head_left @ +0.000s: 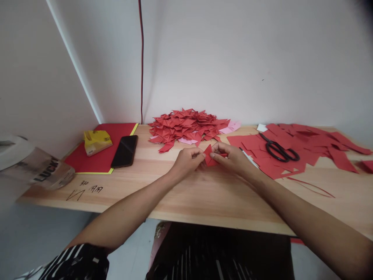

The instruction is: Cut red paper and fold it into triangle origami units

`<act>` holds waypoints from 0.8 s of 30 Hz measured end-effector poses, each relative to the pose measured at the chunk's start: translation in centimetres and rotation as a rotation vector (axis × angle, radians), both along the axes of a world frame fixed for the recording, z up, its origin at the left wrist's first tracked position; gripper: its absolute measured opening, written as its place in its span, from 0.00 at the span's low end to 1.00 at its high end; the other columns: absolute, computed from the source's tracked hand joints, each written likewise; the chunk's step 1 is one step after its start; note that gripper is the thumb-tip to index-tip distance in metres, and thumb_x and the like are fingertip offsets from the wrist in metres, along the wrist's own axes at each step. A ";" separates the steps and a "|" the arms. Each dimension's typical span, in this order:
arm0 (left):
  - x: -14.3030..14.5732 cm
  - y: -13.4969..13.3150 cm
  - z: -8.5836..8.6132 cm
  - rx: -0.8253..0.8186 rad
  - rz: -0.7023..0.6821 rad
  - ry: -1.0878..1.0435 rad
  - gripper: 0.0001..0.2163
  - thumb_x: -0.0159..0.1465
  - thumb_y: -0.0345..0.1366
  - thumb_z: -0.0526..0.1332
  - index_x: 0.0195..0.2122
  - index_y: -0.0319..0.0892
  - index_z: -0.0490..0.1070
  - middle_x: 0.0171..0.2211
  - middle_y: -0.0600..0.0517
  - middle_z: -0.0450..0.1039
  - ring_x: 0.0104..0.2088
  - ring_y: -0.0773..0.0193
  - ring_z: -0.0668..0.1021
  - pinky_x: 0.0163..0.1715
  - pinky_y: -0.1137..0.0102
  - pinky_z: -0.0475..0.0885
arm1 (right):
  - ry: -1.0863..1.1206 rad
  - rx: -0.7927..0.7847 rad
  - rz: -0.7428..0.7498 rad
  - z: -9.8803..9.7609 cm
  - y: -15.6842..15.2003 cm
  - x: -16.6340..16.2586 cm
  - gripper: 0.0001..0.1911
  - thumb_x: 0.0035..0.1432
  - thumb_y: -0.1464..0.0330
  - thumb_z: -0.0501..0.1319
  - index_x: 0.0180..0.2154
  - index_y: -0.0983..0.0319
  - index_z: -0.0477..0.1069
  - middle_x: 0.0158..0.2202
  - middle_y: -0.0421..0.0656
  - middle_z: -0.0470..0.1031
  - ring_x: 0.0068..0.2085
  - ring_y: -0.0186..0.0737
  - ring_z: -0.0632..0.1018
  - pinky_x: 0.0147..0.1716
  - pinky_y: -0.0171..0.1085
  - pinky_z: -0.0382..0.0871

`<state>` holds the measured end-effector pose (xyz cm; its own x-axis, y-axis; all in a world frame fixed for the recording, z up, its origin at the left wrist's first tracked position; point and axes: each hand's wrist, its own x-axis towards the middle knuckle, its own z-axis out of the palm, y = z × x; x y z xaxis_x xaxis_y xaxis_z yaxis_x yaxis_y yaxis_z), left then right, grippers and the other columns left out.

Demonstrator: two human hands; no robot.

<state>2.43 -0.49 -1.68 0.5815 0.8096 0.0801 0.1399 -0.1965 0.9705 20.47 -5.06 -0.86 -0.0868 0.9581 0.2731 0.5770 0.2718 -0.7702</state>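
Observation:
A small folded piece of red paper (pixel 209 155) is pinched between my two hands, above the middle of the wooden table. My left hand (pixel 190 158) has its thumb and fingers closed at the paper's left side. On the other side, my right hand (pixel 227 154) grips it with thumb and fingers, covering part of it. Just behind my hands lies a heap of folded red paper pieces (pixel 186 126), with a few pink ones among them.
Black-handled scissors (pixel 281 151) rest on scattered red paper sheets (pixel 311 144) at the right, near a white pen (pixel 249 157). At the left are a phone (pixel 124 151), a yellow packet (pixel 97 142) and a clear bottle (pixel 43 167). A wall (pixel 233 58) rises behind the table (pixel 180 202).

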 end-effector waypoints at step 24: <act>0.0 0.3 0.1 -0.209 -0.016 -0.234 0.09 0.58 0.35 0.60 0.25 0.35 0.73 0.24 0.46 0.78 0.23 0.68 0.78 0.25 0.75 0.70 | 0.357 -0.079 -0.013 -1.7 0.5 0.2 0.10 0.57 0.62 0.61 0.38 0.59 0.75 0.37 0.41 0.75 0.37 0.38 0.74 0.39 0.38 0.66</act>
<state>2.41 -0.18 -1.61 0.5798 0.8135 0.0459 -0.0937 0.0106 0.9955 20.67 -4.56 -2.52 0.0129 0.9779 0.2088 0.2711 0.1976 -0.9420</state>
